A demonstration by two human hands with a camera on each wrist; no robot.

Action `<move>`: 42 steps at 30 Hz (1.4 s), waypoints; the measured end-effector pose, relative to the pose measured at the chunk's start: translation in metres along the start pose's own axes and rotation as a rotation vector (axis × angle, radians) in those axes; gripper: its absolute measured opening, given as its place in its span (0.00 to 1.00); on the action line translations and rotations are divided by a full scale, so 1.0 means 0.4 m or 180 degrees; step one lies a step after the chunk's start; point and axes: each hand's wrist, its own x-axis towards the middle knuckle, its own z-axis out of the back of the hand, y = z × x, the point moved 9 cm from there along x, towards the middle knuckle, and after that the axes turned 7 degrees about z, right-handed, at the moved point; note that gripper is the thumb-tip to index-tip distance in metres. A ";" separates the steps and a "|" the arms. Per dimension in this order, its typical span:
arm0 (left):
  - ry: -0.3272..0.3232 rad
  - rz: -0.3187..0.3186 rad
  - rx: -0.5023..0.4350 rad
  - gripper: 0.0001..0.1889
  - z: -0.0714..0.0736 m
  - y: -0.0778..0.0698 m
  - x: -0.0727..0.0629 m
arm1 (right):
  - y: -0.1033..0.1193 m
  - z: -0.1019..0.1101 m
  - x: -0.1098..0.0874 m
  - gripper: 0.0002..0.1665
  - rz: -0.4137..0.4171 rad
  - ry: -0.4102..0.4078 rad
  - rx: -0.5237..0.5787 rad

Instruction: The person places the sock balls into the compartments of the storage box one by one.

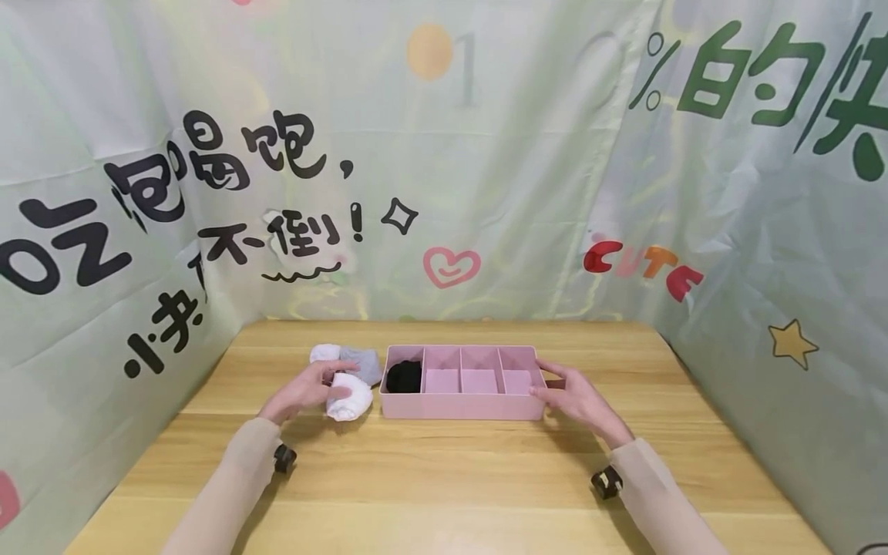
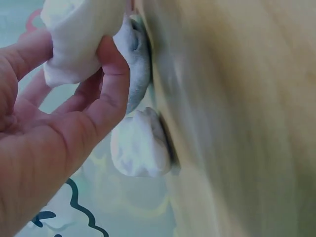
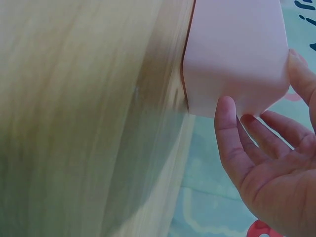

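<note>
My left hand pinches a rolled white sock between thumb and fingers, seen close up in the left wrist view. Behind it on the table lie another white roll and a grey roll, probably socks too. Right of these stands a pink divided storage box. A black rolled bundle fills its leftmost compartment, and the other compartments show bare floors. At the box's right end, my right hand holds the edge, with the thumb at the rim and fingertips against the end wall in the right wrist view.
The wooden table reaches back to a printed fabric curtain, which also hangs along both sides. Each forearm wears a small black wrist device.
</note>
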 end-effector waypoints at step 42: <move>-0.0406 -0.0361 -0.0975 0.39 -0.014 -0.133 0.074 | -0.003 0.005 0.006 0.40 0.0020 0.0004 -0.0017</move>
